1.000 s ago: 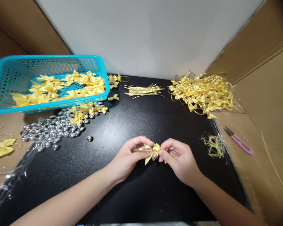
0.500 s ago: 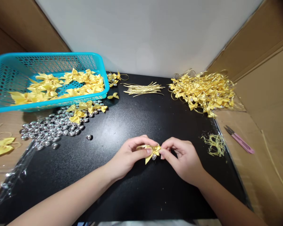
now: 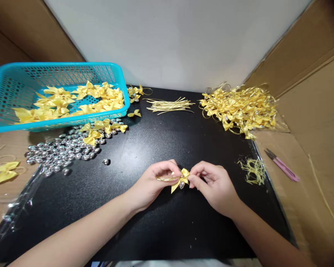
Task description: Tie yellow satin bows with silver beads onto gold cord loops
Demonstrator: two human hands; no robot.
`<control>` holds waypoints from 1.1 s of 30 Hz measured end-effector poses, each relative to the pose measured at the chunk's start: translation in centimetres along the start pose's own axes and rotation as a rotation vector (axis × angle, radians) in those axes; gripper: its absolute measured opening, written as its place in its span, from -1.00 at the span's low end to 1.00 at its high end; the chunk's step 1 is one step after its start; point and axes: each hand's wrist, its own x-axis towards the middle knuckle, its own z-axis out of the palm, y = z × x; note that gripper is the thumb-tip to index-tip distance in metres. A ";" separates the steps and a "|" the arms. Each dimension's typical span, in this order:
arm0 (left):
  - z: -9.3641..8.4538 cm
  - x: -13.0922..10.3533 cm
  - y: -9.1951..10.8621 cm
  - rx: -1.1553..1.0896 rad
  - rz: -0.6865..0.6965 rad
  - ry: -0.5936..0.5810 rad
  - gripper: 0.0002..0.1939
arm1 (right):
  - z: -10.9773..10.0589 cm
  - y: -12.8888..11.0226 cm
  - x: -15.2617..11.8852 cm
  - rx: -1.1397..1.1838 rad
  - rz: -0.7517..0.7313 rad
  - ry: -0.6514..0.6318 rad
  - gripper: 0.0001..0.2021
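Between my two hands, low over the middle of the black table (image 3: pixel 156 230), is a yellow ribbon bow (image 3: pixel 184 174) with a silver bead (image 3: pixel 182 184) at its centre and a gold cord loop (image 3: pixel 167 179) running off to its left. My left hand (image 3: pixel 158 180) pinches the bow's left side near the loop, thumb and fingers together. The fingertips of my right hand (image 3: pixel 213 187) are closed on the bow's right edge. One tail of the ribbon points down toward me. The fingertips hide part of the bow and cord.
A blue basket (image 3: pixel 125 109) with yellow bows stands at the back left, with silver beads (image 3: pixel 55 155) before it. Gold cords (image 3: pixel 171 105) lie at the back. A heap of finished-looking bows (image 3: pixel 241 107), cord scraps (image 3: pixel 253 170) and pink-handled snips (image 3: pixel 284 167) are on the right.
My left thumb and fingers have shifted on the bow, and the gold loop now sticks out further left. The bow has turned slightly, showing more of its front. My right hand stays put.
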 end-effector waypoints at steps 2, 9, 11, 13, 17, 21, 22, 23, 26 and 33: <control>-0.1 0.0 0.0 0.023 -0.001 -0.001 -0.81 | -0.1 -0.1 0.0 -0.038 -0.007 0.001 -0.89; -0.3 0.0 0.1 0.059 -0.073 0.014 -0.86 | -0.6 -0.4 0.0 -0.241 -0.124 -0.005 -0.88; -0.4 0.0 0.1 0.057 -0.094 0.019 -0.86 | -0.6 -0.4 0.0 -0.261 -0.148 -0.009 -0.88; -0.5 0.1 0.1 0.053 -0.104 0.013 -0.84 | -0.5 -0.4 0.0 -0.268 -0.162 -0.013 -0.88; -0.4 0.2 0.0 0.048 -0.106 0.012 -0.81 | -0.6 -0.5 0.0 -0.282 -0.187 -0.013 -0.88; -0.4 0.1 0.1 0.050 -0.108 0.037 -0.80 | -0.8 -0.6 0.0 -0.315 -0.215 -0.011 -0.88; -0.4 0.1 0.1 0.054 -0.107 0.042 -0.80 | -0.9 -0.6 0.0 -0.322 -0.221 -0.012 -0.87; -0.5 0.1 0.1 0.057 -0.107 0.044 -0.80 | -0.9 -0.6 0.0 -0.328 -0.228 -0.014 -0.87; -0.4 0.1 0.2 0.056 -0.111 0.036 -0.80 | -1.0 -0.6 0.1 -0.349 -0.255 -0.021 -0.87; -0.3 0.3 0.3 0.071 -0.146 0.049 -0.79 | -1.1 -0.6 0.1 -0.423 -0.356 -0.029 -0.86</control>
